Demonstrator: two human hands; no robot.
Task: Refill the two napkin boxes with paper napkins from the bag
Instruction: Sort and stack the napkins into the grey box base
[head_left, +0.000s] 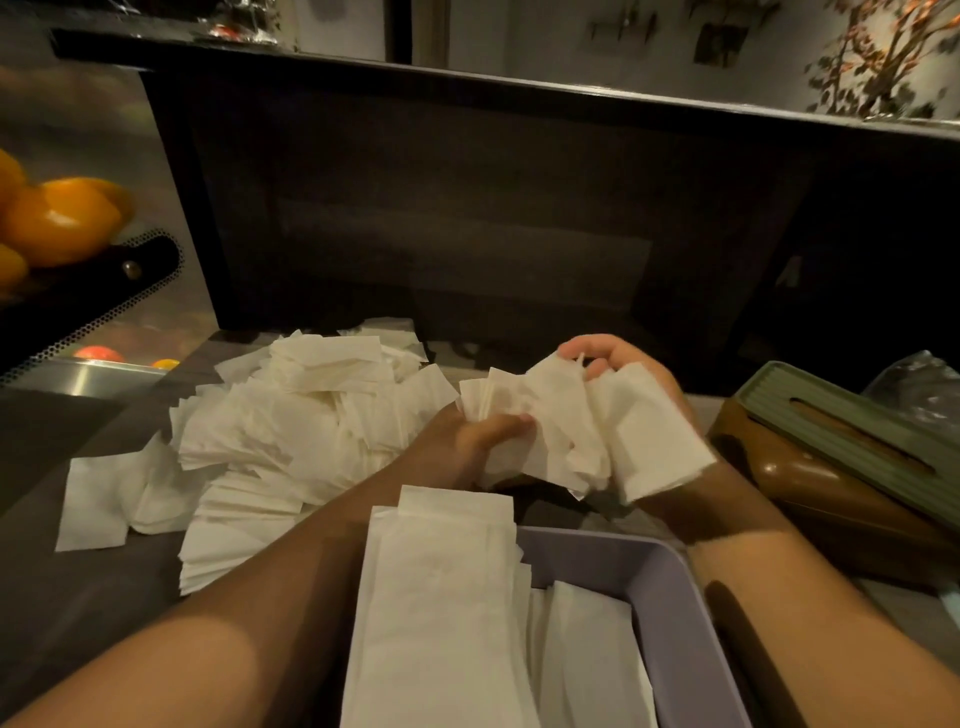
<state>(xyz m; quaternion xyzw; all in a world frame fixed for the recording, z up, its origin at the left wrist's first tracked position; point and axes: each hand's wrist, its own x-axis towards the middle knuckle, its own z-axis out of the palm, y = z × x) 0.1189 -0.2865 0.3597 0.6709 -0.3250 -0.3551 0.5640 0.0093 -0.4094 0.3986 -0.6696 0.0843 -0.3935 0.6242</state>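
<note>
Head view: I'm seeing both hands up over the counter (78, 587), holding one messy bunch of napkins (566, 426) between them. Left hand (485, 441) is curling its thumb and fingers into the bunch from below; right hand (631, 374) is wrapping over it from the top, fingers bent round the paper. A loose pile of napkins (291, 431) is lying on the counter left of the hands, spreading wide. Right under my forearms the purple napkin box (670, 613) is sitting open, with flat stacked napkins (441, 597) sticking up out of it. The second box, brown with a green slotted lid (852, 441), is sitting just right of the right wrist. Clear plastic bag (919, 384) is peeking in behind it, mostly cut off. Oranges (57, 218) are sitting far left on a dark perforated tray (104, 291). Dark panel (467, 208) is blocking everything behind. The purple box's near end is cut off by the frame.
</note>
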